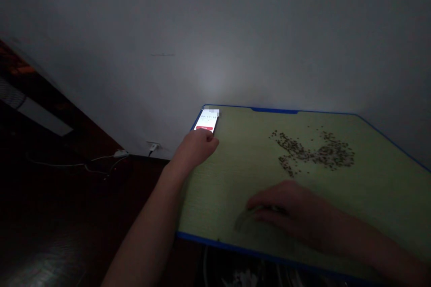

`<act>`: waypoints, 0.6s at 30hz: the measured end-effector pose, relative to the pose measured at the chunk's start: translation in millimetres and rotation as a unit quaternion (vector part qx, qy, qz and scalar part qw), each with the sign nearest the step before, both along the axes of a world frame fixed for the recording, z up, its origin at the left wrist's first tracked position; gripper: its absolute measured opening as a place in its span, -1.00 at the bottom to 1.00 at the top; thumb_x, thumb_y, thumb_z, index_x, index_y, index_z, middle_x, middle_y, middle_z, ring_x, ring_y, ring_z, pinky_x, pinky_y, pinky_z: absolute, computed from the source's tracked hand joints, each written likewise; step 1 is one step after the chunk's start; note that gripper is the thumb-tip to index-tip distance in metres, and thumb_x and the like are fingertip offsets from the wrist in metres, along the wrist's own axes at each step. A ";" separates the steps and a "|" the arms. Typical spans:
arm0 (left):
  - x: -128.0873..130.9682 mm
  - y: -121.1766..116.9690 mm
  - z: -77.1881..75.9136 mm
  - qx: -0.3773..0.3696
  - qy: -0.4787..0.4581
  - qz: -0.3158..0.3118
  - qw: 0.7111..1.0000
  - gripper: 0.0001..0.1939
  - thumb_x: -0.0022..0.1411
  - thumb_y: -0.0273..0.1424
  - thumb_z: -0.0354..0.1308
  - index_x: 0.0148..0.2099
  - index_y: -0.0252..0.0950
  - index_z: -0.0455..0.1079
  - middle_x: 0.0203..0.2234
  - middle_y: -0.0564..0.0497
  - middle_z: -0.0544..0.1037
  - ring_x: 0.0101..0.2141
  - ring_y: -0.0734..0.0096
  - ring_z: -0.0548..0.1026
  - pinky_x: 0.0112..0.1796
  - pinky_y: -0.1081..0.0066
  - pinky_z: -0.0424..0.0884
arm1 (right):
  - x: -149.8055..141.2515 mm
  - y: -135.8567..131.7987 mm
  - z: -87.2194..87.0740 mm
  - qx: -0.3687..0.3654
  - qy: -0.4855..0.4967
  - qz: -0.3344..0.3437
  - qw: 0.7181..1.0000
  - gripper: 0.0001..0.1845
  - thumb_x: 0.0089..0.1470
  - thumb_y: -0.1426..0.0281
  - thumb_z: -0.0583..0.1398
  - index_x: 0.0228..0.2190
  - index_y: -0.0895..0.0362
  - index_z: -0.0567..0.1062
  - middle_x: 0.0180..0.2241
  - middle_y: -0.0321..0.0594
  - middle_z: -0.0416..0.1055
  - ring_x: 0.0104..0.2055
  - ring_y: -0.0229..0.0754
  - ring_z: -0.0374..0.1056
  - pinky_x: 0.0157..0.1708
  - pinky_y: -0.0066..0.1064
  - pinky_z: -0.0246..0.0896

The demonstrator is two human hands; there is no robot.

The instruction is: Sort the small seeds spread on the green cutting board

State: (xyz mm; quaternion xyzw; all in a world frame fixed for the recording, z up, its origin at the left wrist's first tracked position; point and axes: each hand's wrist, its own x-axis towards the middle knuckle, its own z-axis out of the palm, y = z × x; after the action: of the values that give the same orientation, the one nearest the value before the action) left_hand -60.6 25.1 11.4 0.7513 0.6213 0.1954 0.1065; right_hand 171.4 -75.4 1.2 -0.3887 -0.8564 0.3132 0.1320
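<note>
My left hand [198, 148] is closed in a fist-like shape over the lower end of a phone [207, 119]. The phone lies at the far left corner of the pale green tabletop [235, 161], its screen lit with a timer and a red button. Whether the curled fingers hold anything is hidden. Low over the near part of the table, my right hand [289, 210] is bent, thumb and fingers closing around a blurred, translucent curved thing [247, 219] that I cannot identify. Beyond it, small dark seed-like bits [313, 152] lie scattered in a loose patch.
A blue edge [235, 247] borders the table, which stands against a grey wall [215, 31]. To the left, a plug sits in a wall socket [153, 146], and a white cable [60, 164] runs over the dark floor. Something pale and unclear [242, 278] shows below the table's front edge.
</note>
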 end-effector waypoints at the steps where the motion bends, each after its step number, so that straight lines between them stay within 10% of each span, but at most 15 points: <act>1: 0.2 -0.1 0.2 0.001 -0.001 0.000 1.000 -0.69 0.06 -0.38 -0.01 -0.67 -0.25 0.03 -0.74 0.14 0.09 -0.63 0.51 0.08 -0.54 0.39 -0.08 | 10.2 -1.9 -1.8 0.009 0.005 -0.045 0.999 -0.76 0.16 0.32 0.12 -0.23 -0.04 0.59 -0.28 -0.28 0.59 -0.28 -0.14 0.47 -0.26 -0.36 0.29; 6: 0.8 -0.5 1.7 -0.001 0.002 -0.001 1.000 -0.68 0.06 -0.39 -0.01 -0.67 -0.24 0.01 -0.74 0.13 0.07 -0.63 0.50 0.06 -0.53 0.38 -0.07 | 52.3 -16.1 -21.6 0.015 -0.003 -0.206 0.978 -0.69 0.16 0.23 0.08 -0.19 -0.01 0.58 -0.19 -0.18 0.57 -0.23 -0.04 0.49 -0.26 -0.23 0.38; 18: -1.3 0.1 0.6 -0.002 0.004 -0.005 1.000 -0.70 0.07 -0.37 -0.03 -0.65 -0.24 0.03 -0.72 0.13 0.09 -0.61 0.49 0.09 -0.53 0.38 -0.06 | -0.4 -31.6 -22.2 -0.022 0.010 -0.086 0.996 -0.76 0.12 0.41 0.12 -0.28 -0.03 0.59 -0.31 -0.30 0.60 -0.31 -0.15 0.50 -0.29 -0.36 0.32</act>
State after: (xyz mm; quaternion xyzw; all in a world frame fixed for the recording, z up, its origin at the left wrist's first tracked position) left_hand -61.9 25.2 12.0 0.7550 0.6182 0.1906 0.1069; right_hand 171.0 -106.9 -21.0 -0.4604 -0.8114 0.3235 0.1579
